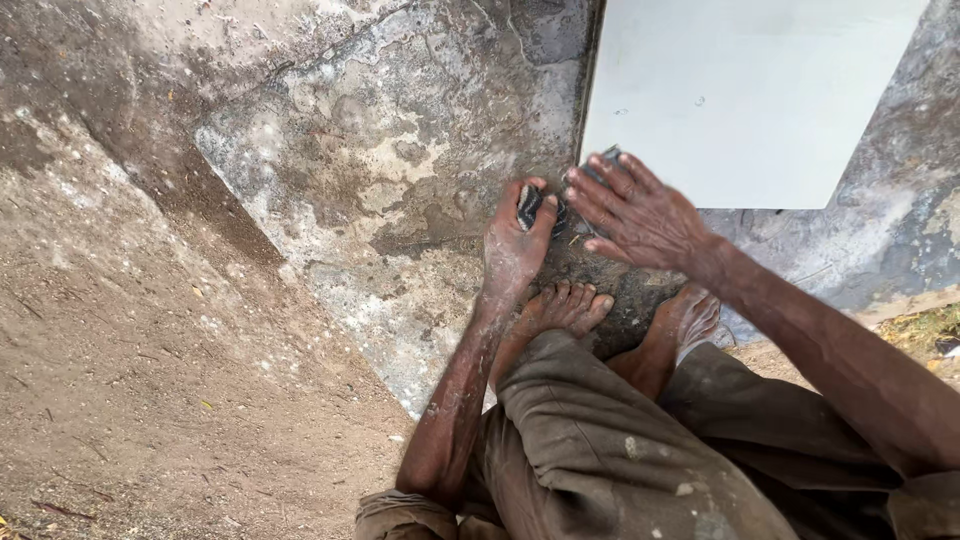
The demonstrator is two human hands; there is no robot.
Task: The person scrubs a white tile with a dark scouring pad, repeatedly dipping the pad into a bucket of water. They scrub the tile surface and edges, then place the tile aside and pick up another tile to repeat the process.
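Observation:
My left hand (512, 248) grips a small dark striped object (530, 206), perhaps a stone or pad, pressed on the rough mortar floor (400, 150). My right hand (640, 212) lies flat, fingers spread, on the near left corner of a large white tile (745, 90) and seems to cover another dark piece (600, 165) at the tile's edge. Both hands sit just in front of my bare feet (565, 305), with my knees in brown trousers (600, 450) below.
The white tile lies on a patchy grey mortar bed. Bare brown dirt ground (150, 380) spreads to the left and bottom left. Some grass and debris (930, 330) show at the right edge.

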